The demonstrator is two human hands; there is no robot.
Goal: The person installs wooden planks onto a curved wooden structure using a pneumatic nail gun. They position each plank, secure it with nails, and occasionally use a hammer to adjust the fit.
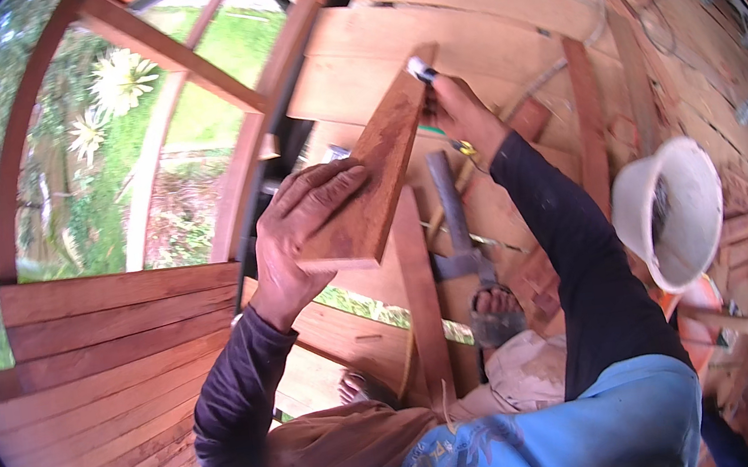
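Head view: left hand (303, 229) clasping wooden board (379, 162), right hand (462, 113) apparently pinching a marker (420, 69) at its far end.

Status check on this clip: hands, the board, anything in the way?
Left hand grips short wooden board near end. Right hand holds marker at far end. Nothing blocking.
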